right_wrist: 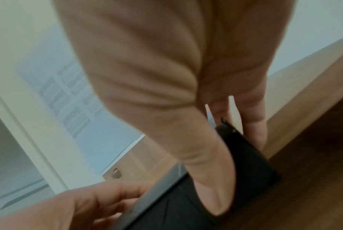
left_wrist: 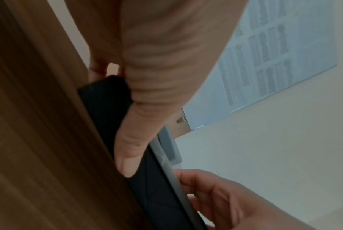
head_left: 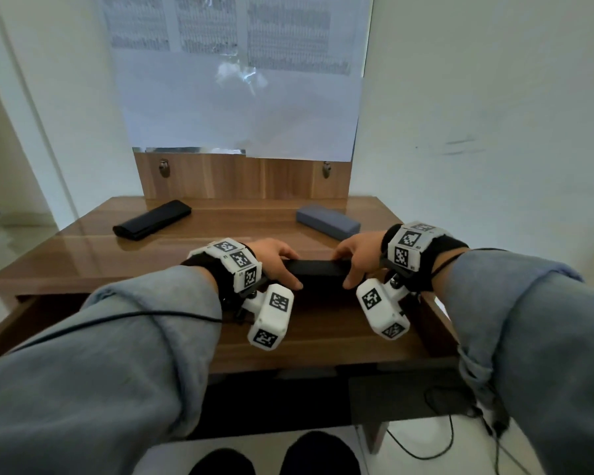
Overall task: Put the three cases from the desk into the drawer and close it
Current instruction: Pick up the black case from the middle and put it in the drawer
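Note:
A black case is held at both ends over the open drawer at the desk's front edge. My left hand grips its left end, thumb on the near side. My right hand grips its right end the same way. The left wrist view shows the black case with the thumb across it; the right wrist view shows the black case too. A second black case lies at the back left of the desk. A grey case lies at the back right.
A wooden back panel with two metal fittings rises behind the desk, with a large paper sheet on the wall above. Cables lie on the floor at the lower right. My shoes are below the drawer.

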### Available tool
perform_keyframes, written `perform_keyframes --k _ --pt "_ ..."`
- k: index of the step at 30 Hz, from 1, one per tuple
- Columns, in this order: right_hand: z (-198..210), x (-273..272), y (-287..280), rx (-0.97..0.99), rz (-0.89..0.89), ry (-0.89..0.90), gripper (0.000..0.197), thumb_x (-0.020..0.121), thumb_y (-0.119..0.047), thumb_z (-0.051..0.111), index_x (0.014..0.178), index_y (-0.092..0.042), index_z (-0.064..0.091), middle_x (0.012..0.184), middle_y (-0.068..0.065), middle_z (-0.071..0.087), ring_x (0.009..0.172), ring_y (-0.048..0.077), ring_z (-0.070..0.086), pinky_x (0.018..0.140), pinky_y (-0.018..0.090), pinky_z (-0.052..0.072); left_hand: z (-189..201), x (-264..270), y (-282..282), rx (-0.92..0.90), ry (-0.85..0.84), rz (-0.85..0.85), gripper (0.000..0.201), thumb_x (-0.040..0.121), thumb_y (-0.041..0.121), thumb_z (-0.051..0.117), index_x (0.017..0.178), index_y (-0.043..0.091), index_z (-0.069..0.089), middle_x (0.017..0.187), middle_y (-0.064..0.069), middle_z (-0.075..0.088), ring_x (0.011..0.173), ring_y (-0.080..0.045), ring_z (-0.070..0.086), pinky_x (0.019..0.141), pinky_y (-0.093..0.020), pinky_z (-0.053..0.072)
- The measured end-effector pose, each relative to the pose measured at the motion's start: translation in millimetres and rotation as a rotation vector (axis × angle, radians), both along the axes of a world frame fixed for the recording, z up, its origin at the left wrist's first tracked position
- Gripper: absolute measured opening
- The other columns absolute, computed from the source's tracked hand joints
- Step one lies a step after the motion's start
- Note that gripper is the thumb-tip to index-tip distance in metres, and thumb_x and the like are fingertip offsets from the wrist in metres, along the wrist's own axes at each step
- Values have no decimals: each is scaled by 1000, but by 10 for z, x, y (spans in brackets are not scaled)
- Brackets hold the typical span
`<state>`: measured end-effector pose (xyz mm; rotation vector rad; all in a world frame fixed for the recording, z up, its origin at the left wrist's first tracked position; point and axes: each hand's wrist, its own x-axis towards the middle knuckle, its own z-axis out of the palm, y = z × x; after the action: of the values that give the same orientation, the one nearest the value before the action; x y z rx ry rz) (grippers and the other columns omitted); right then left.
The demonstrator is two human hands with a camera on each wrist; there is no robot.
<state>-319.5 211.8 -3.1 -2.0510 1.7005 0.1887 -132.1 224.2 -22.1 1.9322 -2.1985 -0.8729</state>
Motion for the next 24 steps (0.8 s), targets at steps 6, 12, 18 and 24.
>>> perform_keyframes --k 6,12,18,24 --pt "-110 -347 107 90 -27 -9 65 79 -5 72 139 -17 48 139 9 52 121 30 55 97 39 51 -46 -322 100 71 -118 -130 66 79 31 76 137 15 52 131 -2 60 102 -16 57 84 -26 46" --pt "-271 -515 109 131 -79 -14 65 80 1 69 139 -18 50 137 11 53 120 33 57 97 42 52 -209 -554 38 130 -204 -190 64 79 41 73 135 16 55 129 -1 62 105 -19 60 81 -28 46" --pt "-423 -691 50 106 -140 -8 63 82 -5 69 141 -17 48 141 11 50 121 34 55 95 44 53 -410 -829 -95 100 -264 -214 69 81 43 70 140 15 47 137 -3 55 120 -24 55 91 -31 45" --pt "-560 -769 -49 92 -138 21 57 88 -22 64 142 -14 47 143 9 48 129 28 49 101 36 47 -692 -1020 -255 71 -314 -208 67 82 40 70 137 10 48 134 -8 58 118 -27 58 87 -33 48"
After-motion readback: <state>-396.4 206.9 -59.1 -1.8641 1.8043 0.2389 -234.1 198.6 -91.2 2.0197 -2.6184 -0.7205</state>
